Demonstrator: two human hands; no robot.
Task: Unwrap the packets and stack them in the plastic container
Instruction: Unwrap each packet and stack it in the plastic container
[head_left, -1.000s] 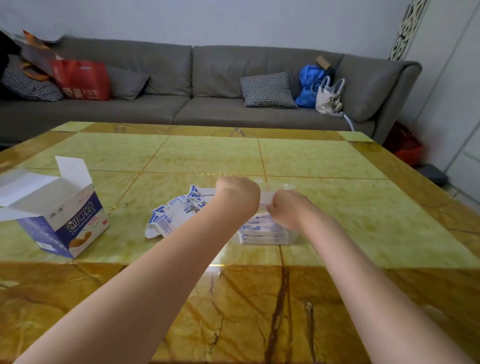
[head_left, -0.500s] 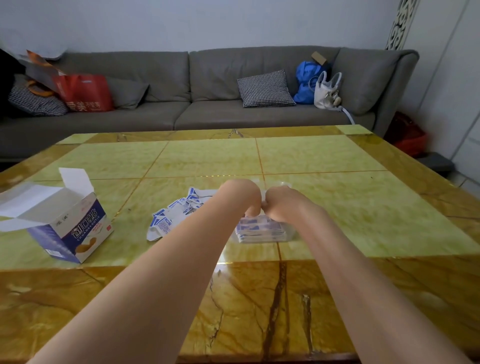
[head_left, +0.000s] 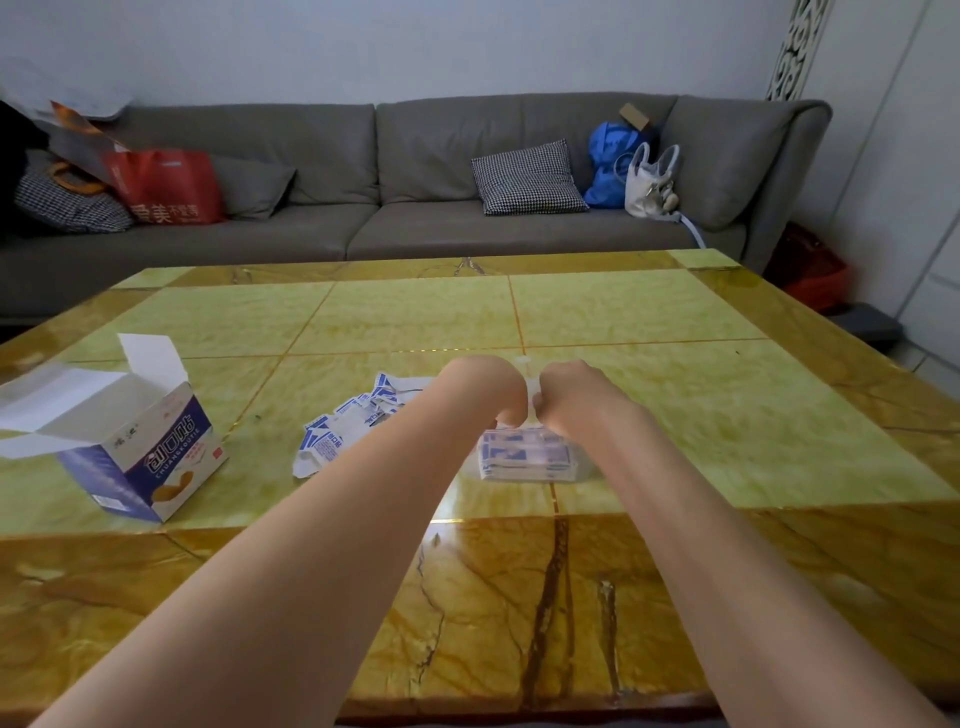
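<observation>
Both my hands are fists held close together over the middle of the table. My left hand (head_left: 488, 389) and my right hand (head_left: 574, 397) each pinch an end of a small white packet (head_left: 535, 388), and only a sliver of it shows between them. Just below and in front of the hands stands the clear plastic container (head_left: 586, 469), which holds a flat stack of blue-and-white packets (head_left: 524, 454). A loose pile of the same packets (head_left: 345, 431) lies on the table left of my left forearm.
An opened blue-and-white cardboard box (head_left: 140, 457) stands near the table's left edge. The table top (head_left: 675, 415) is glossy green and amber stone. Behind it runs a grey sofa (head_left: 415, 171) with bags and cushions.
My hands were apart with the packet stretched between them. They have come together and now nearly touch above the container. The view has shifted slightly.
</observation>
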